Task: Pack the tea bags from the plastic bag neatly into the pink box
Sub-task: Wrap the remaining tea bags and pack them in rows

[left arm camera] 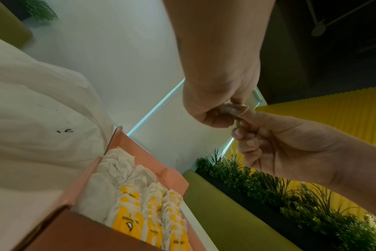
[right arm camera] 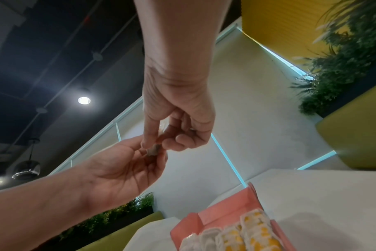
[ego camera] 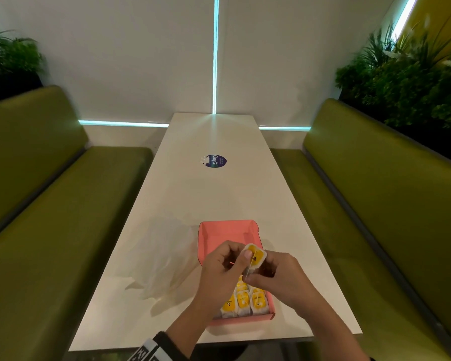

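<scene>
Both hands hold one yellow-and-white tea bag (ego camera: 256,257) above the middle of the open pink box (ego camera: 225,230). My left hand (ego camera: 241,259) pinches its upper left edge with the thumb on top. My right hand (ego camera: 258,276) pinches its lower edge. The near part of the box holds rows of tea bags (ego camera: 245,302) standing side by side; the far part shows bare pink floor. The crumpled clear plastic bag (ego camera: 162,256) lies flat left of the box. The wrist views show the left hand (left arm camera: 217,108), the right hand (right arm camera: 161,142) and the packed tea bags (left arm camera: 129,203).
The long white table (ego camera: 214,194) runs away from me, with a round blue sticker (ego camera: 215,161) at mid length. Green benches (ego camera: 50,204) flank both sides, with plants behind them. The box stands close to the table's near edge.
</scene>
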{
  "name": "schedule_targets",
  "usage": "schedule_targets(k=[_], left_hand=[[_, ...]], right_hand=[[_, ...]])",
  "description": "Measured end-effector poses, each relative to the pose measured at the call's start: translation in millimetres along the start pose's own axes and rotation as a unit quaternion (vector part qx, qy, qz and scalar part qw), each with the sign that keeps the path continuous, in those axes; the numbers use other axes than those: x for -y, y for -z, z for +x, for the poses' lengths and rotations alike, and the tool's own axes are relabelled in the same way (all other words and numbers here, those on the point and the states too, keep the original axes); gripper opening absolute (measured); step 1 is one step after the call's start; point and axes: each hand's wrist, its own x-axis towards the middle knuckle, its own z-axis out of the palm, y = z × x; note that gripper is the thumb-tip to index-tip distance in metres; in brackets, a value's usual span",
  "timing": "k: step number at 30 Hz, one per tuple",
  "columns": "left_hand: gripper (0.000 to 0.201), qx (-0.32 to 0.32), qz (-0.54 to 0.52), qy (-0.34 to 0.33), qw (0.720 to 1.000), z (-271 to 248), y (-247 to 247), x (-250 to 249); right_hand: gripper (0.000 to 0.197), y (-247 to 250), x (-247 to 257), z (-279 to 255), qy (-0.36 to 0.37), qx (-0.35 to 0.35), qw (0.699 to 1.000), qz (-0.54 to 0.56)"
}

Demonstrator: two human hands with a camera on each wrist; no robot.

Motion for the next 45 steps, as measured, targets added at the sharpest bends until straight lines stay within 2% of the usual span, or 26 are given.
schedule_targets(k=[3, 6, 8, 10, 12, 15, 18, 21, 26, 28, 31, 34, 37, 39, 42, 45], left_hand=[[0.008, -0.031, -0.001, 0.004, 1.000, 1.3, 1.9, 0.0], [0.009, -0.044, 0.002, -0.007, 0.999, 2.1, 4.2, 0.0], [0.009, -0.045, 0.010, -0.010, 0.999, 2.4, 5.1, 0.4], [0.010, -0.042, 0.018, -0.006, 0.999, 2.3, 5.1, 1.3], [0.010, -0.033, 0.019, 0.007, 0.999, 2.0, 5.4, 2.9], [0.017, 0.005, 0.021, 0.013, 1.000, 0.7, 6.3, 5.3], [0.022, 0.061, 0.020, 0.010, 0.998, -0.6, 7.4, 2.4], [0.027, 0.121, -0.012, 0.040, 0.992, -1.5, 8.3, -3.0], [0.006, 0.145, 0.119, 0.025, 0.982, 2.1, 13.4, -0.4], [0.010, 0.139, 0.123, 0.024, 0.982, 3.4, 13.3, 0.5], [0.018, 0.143, 0.148, 0.014, 0.979, 3.5, 13.8, 4.4], [0.012, 0.170, 0.176, 0.022, 0.969, 4.1, 16.6, 8.0], [0.012, 0.192, 0.178, 0.024, 0.965, 8.0, 24.4, 7.3], [0.014, 0.192, 0.187, 0.021, 0.963, 10.6, 29.2, 6.3], [0.016, 0.197, 0.207, 0.027, 0.958, 11.9, 35.0, 6.5], [0.022, 0.185, 0.283, 0.059, 0.939, 15.5, 50.7, 12.3]], right_hand=[[0.008, -5.5, -1.6, -1.1, -0.005, -0.034, 0.999, -0.013], [0.027, -1.0, 2.4, -4.2, 0.027, 0.051, 0.995, -0.086], [0.029, 5.2, 4.8, -3.7, 0.028, 0.085, 0.990, -0.112], [0.030, 15.0, 4.7, -1.7, 0.017, 0.056, 0.993, -0.105], [0.027, 23.8, 3.9, 0.6, 0.007, 0.016, 0.999, -0.029], [0.019, 29.7, 7.0, 1.5, 0.003, 0.004, 0.998, 0.067], [0.006, 27.6, 9.4, 4.7, 0.010, -0.010, 0.998, 0.055], [0.004, 26.9, 11.2, 6.6, 0.018, -0.025, 0.998, 0.049], [0.004, 26.9, 12.7, 7.0, 0.027, -0.034, 0.998, 0.037], [0.005, 25.4, 12.2, 6.9, 0.028, -0.041, 0.998, 0.039], [0.016, 21.8, 9.6, 6.3, 0.019, -0.006, 0.999, 0.032], [0.016, 16.8, 4.6, 9.2, 0.015, 0.003, 1.000, -0.026], [0.015, 15.3, 2.4, 12.7, 0.012, -0.019, 1.000, -0.006], [0.017, 13.0, 4.7, 13.1, 0.021, 0.006, 1.000, -0.009], [0.020, 6.0, 5.2, 16.5, 0.037, 0.037, 0.996, -0.067], [0.012, -1.6, -4.0, 24.8, 0.043, 0.038, 0.991, -0.124]])
